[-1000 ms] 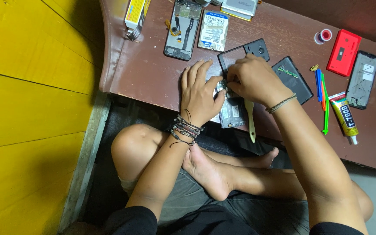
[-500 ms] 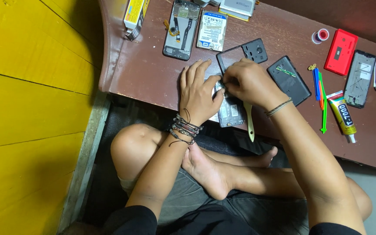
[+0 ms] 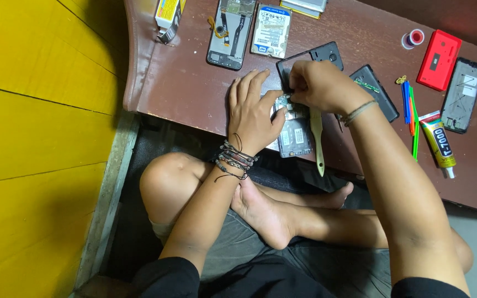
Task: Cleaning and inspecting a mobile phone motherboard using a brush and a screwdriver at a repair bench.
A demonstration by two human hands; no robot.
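— Pinched fingers on the right hand [image 3: 320, 85]?
— Yes, closed on something too small to make out, at the top edge of the opened phone [image 3: 293, 131].
— And the left hand [image 3: 252, 113]?
— Flat, fingers spread, pressing the phone's left side onto the brown table [image 3: 194, 83]; it grips nothing.
— So the phone sits where?
— Between both hands, at the near table edge, just below the right fingertips.
— Nearby?
— A black back cover [image 3: 310, 58] behind the right hand, a pale-handled brush [image 3: 318, 143] just right of the phone.
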